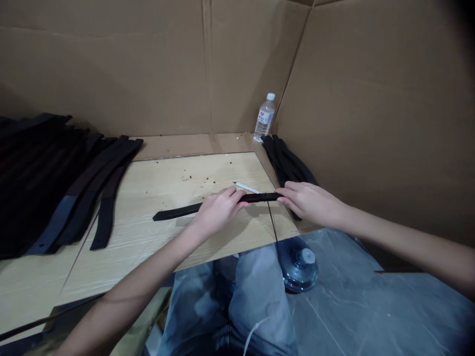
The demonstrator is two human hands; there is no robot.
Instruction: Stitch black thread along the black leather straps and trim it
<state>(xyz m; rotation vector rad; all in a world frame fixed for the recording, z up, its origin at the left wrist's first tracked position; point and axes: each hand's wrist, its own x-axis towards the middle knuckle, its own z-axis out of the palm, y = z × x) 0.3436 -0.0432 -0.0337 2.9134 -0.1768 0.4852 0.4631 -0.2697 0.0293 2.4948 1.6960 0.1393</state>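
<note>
A long black strip (180, 211) is stretched between my two hands just above the front part of the table. My left hand (218, 210) is closed around its middle, and its tapered end sticks out to the left. My right hand (306, 200) pinches the strip's right end between thumb and fingers. Just behind the strip lies a white pen-like stick (247, 187) with a dark tip. Beyond my right hand is a small pile of black strips (289, 160). What the strip is made of, I cannot tell.
A large heap of black strips (48, 183) covers the left of the pale table (148, 178). At the back corner a water bottle (264, 117) stands by the cardboard walls (148, 69). Below the table edge is a big blue water jug (299, 267). Dark crumbs dot the tabletop.
</note>
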